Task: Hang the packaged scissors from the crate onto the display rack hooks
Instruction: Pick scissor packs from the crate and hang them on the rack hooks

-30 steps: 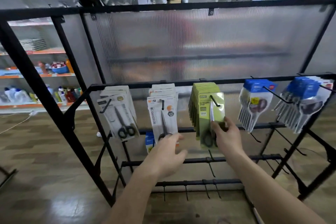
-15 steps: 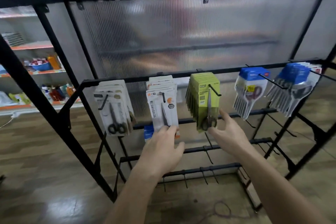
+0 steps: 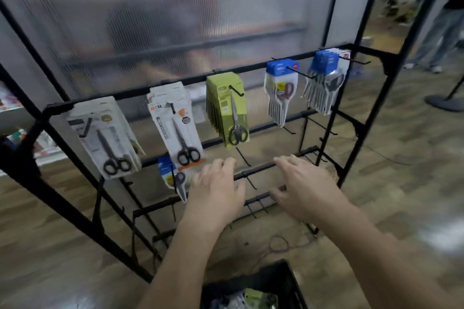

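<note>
Display rack: five hooks on the upper rail carry packaged scissors, left to right a grey pack, a white-and-orange stack, a green stack and two blue-topped stacks. One small blue pack hangs from a lower rail, just left of the left hand.

Left hand: empty, fingers loosely extended, in front of the lower rails. Right hand: empty, fingers spread, level with the left, the two apart.

Crate: black, on the floor at the bottom edge, below the forearms. It holds further packs, one green; the rest are too blurred to identify.
</note>
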Tool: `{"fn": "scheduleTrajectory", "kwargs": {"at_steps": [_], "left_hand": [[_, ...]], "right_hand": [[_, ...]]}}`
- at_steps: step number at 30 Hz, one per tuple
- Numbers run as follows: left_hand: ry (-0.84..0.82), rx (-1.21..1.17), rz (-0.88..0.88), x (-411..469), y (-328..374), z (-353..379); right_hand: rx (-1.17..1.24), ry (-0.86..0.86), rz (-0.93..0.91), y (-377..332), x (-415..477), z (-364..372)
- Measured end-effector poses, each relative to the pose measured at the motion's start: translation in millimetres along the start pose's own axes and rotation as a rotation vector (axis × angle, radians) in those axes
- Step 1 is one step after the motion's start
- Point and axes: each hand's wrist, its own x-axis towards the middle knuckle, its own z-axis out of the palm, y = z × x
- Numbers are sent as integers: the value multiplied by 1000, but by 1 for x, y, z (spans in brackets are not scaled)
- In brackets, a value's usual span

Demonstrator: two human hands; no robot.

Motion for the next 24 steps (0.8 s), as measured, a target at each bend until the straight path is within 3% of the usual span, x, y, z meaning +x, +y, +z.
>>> {"fn": "scheduleTrajectory", "kwargs": {"at_steps": [5,14,24], "left_hand": [[-36,27,-54,-39,53,24],[-141,173,-173,-100,97,49],[-336,181,-137,-147,51,76]], "right_hand": [[45,-15,-47,60,-33,1],[113,-187,-110,114,-87,19],[80,-364,-6,90,-128,79]]}}
